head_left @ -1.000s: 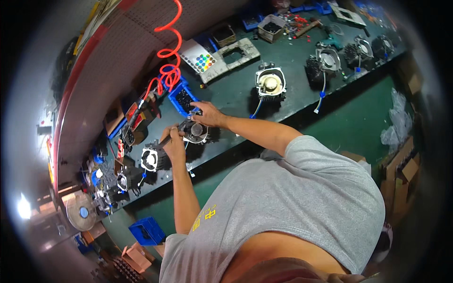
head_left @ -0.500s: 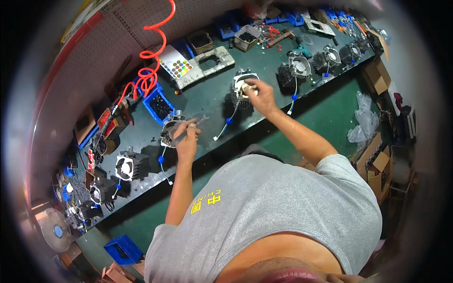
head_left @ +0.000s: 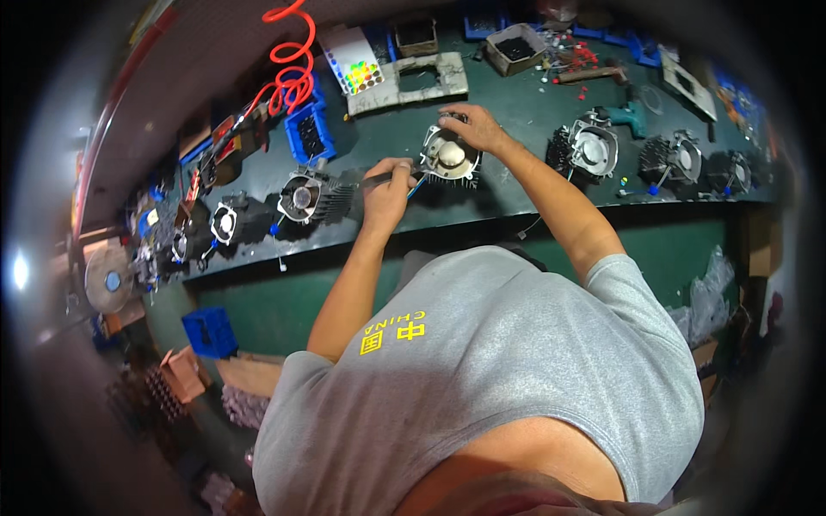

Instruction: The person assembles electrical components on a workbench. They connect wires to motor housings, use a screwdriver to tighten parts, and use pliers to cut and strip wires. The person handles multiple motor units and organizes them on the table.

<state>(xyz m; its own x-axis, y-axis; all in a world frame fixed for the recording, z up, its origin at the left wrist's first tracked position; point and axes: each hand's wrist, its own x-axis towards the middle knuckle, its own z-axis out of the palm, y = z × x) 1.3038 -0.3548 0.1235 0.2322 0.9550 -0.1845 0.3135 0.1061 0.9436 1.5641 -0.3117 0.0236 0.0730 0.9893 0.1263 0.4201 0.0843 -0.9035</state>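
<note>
A fan unit (head_left: pixel 452 156) with a pale square frame, a whitish round centre and dark fins stands on the green bench in front of me. My right hand (head_left: pixel 473 129) is closed over its far rim, fingers curled on the top edge. At the near left side of the unit, my left hand (head_left: pixel 391 191) is closed round a flat metal wrench (head_left: pixel 375 181); its far end is hidden by the hand and the unit. A blue wire (head_left: pixel 416 187) runs from the unit's near side beside my left fingers.
More fan units stand along the bench, one to the left (head_left: pixel 303 199) and one to the right (head_left: pixel 594 151). Behind lie a blue bin (head_left: pixel 307 136), a pale frame plate (head_left: pixel 387 96), a hammer (head_left: pixel 589 76) and a green power drill (head_left: pixel 632 116). A red coiled hose (head_left: pixel 292 52) hangs at the back left.
My left hand has brought the wrench right, from the neighbouring unit to the middle one. The right hand has shifted from that unit's centre to its far rim. The whole view has turned.
</note>
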